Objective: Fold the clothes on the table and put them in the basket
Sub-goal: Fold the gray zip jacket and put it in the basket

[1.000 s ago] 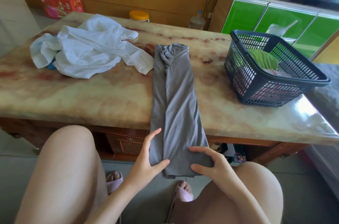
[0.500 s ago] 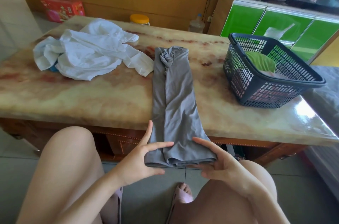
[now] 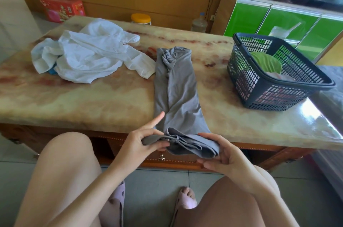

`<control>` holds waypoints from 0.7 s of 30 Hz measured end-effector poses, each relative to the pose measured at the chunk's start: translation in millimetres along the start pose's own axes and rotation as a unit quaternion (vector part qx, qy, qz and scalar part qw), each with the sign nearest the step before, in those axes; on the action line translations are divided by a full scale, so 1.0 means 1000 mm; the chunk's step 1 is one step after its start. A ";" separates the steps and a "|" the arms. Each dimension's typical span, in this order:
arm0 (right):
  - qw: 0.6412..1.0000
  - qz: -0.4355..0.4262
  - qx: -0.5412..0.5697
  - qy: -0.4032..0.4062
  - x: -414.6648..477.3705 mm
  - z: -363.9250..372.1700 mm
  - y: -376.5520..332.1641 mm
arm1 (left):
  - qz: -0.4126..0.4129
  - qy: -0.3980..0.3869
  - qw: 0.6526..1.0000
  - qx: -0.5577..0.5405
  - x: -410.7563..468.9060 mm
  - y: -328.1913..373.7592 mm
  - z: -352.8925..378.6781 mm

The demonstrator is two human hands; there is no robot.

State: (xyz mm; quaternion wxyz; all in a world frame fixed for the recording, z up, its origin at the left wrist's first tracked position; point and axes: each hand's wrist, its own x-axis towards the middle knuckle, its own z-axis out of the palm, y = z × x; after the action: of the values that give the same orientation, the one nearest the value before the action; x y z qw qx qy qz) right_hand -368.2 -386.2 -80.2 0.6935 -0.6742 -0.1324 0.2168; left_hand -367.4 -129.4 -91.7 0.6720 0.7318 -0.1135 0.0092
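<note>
"Two garments on the marble desk (image 3: 92, 104)?"
"Yes. A crumpled white heap (image 3: 89, 55) lies at the far left. A long grey garment (image 3: 176, 85), folded narrow, runs down the middle. The dark basket (image 3: 269, 96) stands at the right with green cloth (image 3: 265, 61) inside."
"And the hands?"
"Both grip the grey garment's near end, lifted just off the desk edge. The left hand (image 3: 143, 145) pinches it, forefinger straight; the right hand (image 3: 228, 156) curls round the bunched folds."
</note>
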 end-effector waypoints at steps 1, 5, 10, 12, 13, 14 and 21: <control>0.999 -0.020 -0.023 0.028 0.003 0.002 -0.003 | -0.007 0.008 1.000 -0.016 0.003 0.001 0.000; 0.986 -0.088 -0.066 0.126 0.014 0.002 -0.013 | -0.022 0.036 0.999 -0.024 0.010 0.010 0.002; 0.999 -0.029 -0.028 0.025 0.022 -0.005 -0.011 | -0.051 0.044 0.996 -0.056 0.020 0.011 -0.005; 0.997 -0.044 -0.043 0.037 0.024 -0.005 -0.011 | -0.075 0.014 0.994 -0.076 0.022 0.015 -0.007; 0.996 -0.056 -0.046 0.051 0.024 -0.006 -0.012 | -0.081 -0.001 0.995 -0.060 0.023 0.017 -0.009; 0.995 -0.065 -0.047 0.066 0.025 -0.006 -0.013 | -0.086 -0.019 0.996 -0.035 0.024 0.018 -0.012; 0.992 -0.088 -0.026 0.091 0.031 -0.006 -0.011 | -0.121 -0.068 0.989 -0.045 0.025 0.017 -0.031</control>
State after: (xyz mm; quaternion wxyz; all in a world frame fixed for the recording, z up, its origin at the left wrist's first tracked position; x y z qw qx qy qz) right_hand -337.3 -376.6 -72.8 0.7011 -0.6948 -0.1334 0.0892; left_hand -341.9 -103.8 -67.8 0.6914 0.7078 -0.0693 -0.1272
